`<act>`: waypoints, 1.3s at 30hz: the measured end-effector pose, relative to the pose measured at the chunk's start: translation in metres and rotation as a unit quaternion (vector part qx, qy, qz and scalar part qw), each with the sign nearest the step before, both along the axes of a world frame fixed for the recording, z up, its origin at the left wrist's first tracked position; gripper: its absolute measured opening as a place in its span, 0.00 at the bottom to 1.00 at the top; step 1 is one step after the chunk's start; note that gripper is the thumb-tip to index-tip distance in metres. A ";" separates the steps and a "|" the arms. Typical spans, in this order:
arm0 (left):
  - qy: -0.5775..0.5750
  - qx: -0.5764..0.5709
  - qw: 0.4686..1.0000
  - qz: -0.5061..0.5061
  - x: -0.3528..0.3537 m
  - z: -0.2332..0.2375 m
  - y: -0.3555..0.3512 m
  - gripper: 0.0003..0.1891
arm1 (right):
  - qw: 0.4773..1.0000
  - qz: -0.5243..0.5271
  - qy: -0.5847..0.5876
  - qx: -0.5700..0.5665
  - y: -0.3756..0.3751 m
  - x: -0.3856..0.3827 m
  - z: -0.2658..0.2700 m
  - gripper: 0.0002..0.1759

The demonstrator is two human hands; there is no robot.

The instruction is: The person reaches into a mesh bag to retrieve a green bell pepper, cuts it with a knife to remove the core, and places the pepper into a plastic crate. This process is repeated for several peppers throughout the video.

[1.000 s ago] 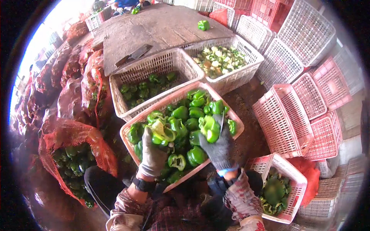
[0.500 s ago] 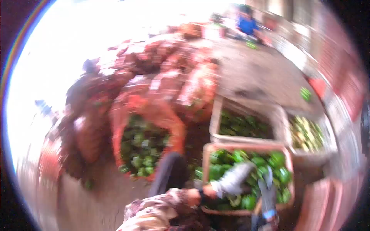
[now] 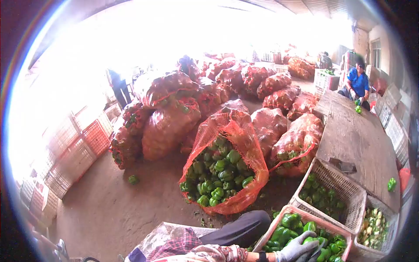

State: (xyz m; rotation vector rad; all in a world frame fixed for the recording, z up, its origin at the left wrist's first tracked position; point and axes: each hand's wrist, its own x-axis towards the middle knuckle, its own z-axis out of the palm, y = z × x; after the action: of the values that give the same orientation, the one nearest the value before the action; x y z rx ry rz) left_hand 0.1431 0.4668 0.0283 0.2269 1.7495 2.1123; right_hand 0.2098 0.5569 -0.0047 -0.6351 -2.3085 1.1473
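Observation:
My left hand point(image 3: 294, 250), in a pale grey glove, reaches over a pinkish crate point(image 3: 267, 238) filled with green bell peppers. Its fingers curl around a green bell pepper point(image 3: 309, 240). Close beside it, at the bottom edge of the view, a dark grey part of my right hand point(image 3: 315, 252) shows among the peppers. Its fingers are mostly hidden, and I cannot make out what it holds. Left of the crate, a red mesh sack point(image 3: 257, 161) lies with its mouth towards me, full of green bell peppers point(image 3: 218, 174).
Behind the pinkish crate stands a pale crate point(image 3: 355, 203) with darker green pieces; right of it, another crate point(image 3: 371, 229) holds whitish-green pieces. A wooden board point(image 3: 355, 139) stretches towards a person in blue point(image 3: 358, 83). Filled sacks point(image 3: 170, 126) are piled ahead; stacked crates point(image 3: 65, 166) stand left.
The view has swung up and left, so the crate and both hands now sit lower in the picture. My left hand has gone from blurred to closed around a pepper.

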 end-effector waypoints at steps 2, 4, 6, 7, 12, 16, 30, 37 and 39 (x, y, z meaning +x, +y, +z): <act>0.027 -0.001 0.999 -0.031 -0.002 -0.013 -0.001 0.20 | 1.000 0.013 0.009 0.009 -0.005 -0.005 -0.003 0.35; 0.042 -0.034 0.995 -0.081 -0.006 -0.034 -0.003 0.17 | 0.999 0.024 0.017 0.017 -0.008 -0.008 -0.003 0.34; 0.062 -0.087 0.987 -0.116 -0.006 -0.054 -0.007 0.16 | 0.999 0.035 0.027 0.024 -0.013 -0.012 -0.004 0.33; 0.122 -0.119 0.971 -0.168 -0.011 -0.111 0.005 0.23 | 0.998 0.040 0.030 0.026 -0.013 -0.014 -0.005 0.32; 0.271 -0.172 0.938 -0.129 -0.016 -0.096 0.015 0.16 | 0.995 0.045 0.076 0.035 -0.002 -0.002 -0.006 0.29; -0.336 0.081 0.912 -0.222 -0.030 -0.033 0.001 0.18 | 0.990 0.022 0.134 0.039 0.012 0.032 0.000 0.27; 0.154 -0.165 0.868 -0.443 -0.162 -0.083 0.161 0.32 | 0.961 -0.219 0.157 -0.063 0.269 -0.032 0.108 0.37; 0.368 -0.395 0.684 -0.491 -0.144 -0.015 0.033 0.31 | 0.975 -0.120 -0.048 -0.178 0.127 0.029 0.027 0.22; 0.464 -0.408 0.612 -0.494 -0.108 -0.030 0.009 0.36 | 0.995 -0.061 -0.067 -0.034 0.108 0.049 -0.022 0.24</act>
State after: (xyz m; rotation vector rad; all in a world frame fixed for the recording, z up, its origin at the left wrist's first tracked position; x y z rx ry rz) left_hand 0.0352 0.4760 -0.0016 1.7249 2.0283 0.2026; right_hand 0.2584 0.6649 -0.0263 -0.8896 -2.3130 1.1620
